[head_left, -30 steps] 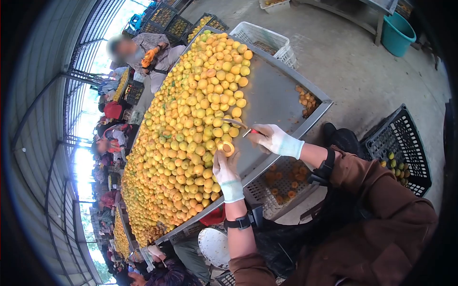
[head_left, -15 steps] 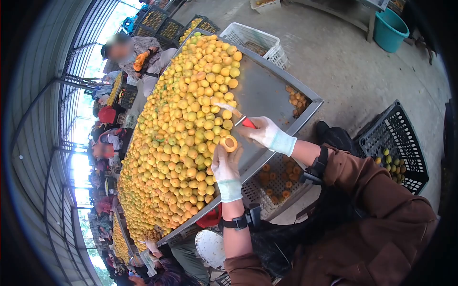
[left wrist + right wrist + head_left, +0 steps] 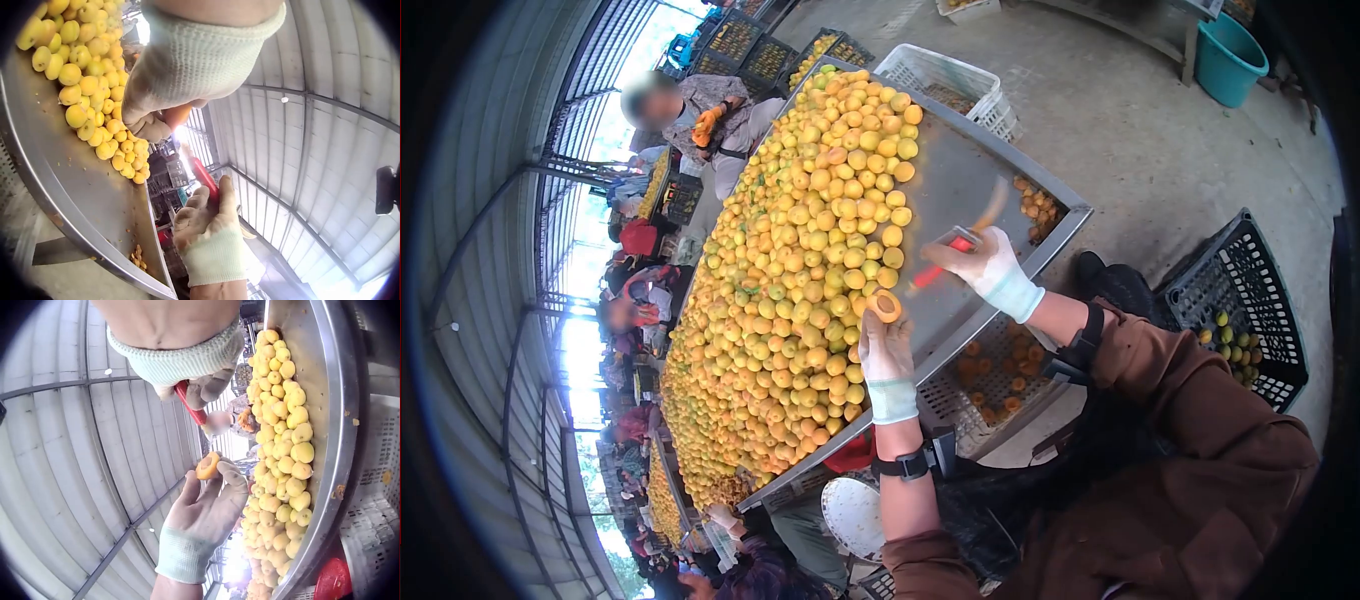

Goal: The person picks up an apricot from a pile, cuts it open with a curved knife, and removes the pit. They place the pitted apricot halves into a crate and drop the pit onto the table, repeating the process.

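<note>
In the head view my gloved left hand point(image 3: 887, 355) pinches a cut apricot point(image 3: 885, 306) between thumb and fingertips, its open face with a brownish hollow turned up. The right wrist view shows the same apricot point(image 3: 208, 465) held upright at the fingertips. My gloved right hand point(image 3: 990, 265) grips a red-handled knife point(image 3: 945, 262), blurred by motion, over the bare metal to the right of the apricot. The knife's curved blade points toward the tray's far right corner. A large heap of yellow apricots point(image 3: 800, 260) lies right beside my left hand.
The metal table point(image 3: 955, 170) has a raised rim and a small pile of brownish bits point(image 3: 1038, 210) in its corner. Below its edge stands a crate of apricot pieces point(image 3: 1000, 375). A black crate point(image 3: 1250, 290) is at right, a white crate point(image 3: 950, 80) behind. Another person point(image 3: 710, 120) sits opposite.
My right hand has drawn right, away from the apricot, and the knife has swung round from pointing left over the heap to pointing far right. The left hand still holds the apricot.
</note>
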`<state>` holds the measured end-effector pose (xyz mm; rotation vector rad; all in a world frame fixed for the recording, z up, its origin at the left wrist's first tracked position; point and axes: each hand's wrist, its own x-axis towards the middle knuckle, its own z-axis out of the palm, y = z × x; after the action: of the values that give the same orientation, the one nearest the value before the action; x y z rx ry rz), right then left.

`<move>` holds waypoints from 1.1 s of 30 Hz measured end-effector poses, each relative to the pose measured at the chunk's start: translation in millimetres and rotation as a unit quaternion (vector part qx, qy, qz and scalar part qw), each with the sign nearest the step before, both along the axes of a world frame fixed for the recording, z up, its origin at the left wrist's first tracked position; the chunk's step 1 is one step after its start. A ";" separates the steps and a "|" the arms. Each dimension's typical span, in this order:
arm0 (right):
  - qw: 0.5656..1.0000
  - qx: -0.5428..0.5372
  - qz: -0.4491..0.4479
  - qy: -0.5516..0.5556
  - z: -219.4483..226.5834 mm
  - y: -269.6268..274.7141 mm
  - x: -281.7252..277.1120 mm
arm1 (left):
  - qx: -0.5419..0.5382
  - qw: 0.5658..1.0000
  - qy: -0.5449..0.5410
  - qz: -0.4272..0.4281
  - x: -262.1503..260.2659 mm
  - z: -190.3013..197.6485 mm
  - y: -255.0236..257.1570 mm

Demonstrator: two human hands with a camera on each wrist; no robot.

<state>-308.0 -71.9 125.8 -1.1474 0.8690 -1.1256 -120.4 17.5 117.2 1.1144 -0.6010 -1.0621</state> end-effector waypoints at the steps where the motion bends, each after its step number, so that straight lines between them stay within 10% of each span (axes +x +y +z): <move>1: 1.000 0.000 0.002 -0.002 1.3 1.0 1.3 | -0.005 1.000 0.008 -0.002 2.6 -2.2 0.4; 33: 0.971 0.075 0.036 -0.223 -10.4 -0.2 -5.3 | -0.021 0.980 -0.175 -0.087 -11.2 16.5 -10.9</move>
<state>-313.4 -72.1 115.4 -0.7523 0.5467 -1.1751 -131.7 6.6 133.7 1.2396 -1.0111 -1.0027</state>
